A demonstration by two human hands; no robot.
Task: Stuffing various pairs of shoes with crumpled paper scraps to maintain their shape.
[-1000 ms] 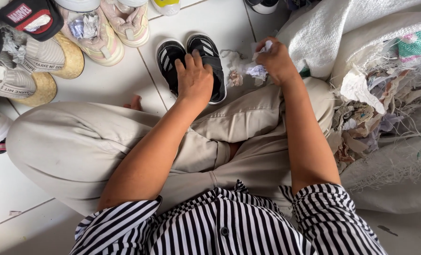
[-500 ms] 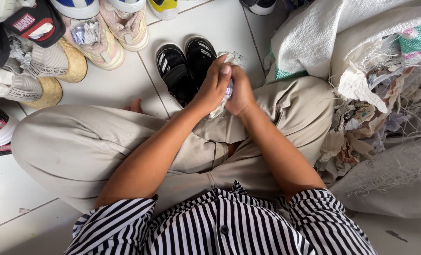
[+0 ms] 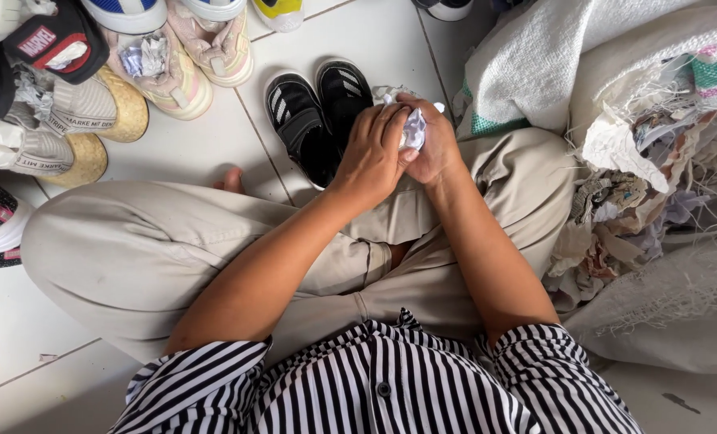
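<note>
Presently your left hand and right hand clench together round a crumpled paper wad, compacting it; black toddler shoes sit just beyond your knuckles.

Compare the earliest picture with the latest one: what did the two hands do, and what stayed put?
The left hand lifted off the black shoes and swung right to meet the right hand, which drew back from the sacks toward the lap. Both now close on the crumpled paper, which only the right hand held before. The black shoes, the other shoes and the sacks stayed where they were.
</note>
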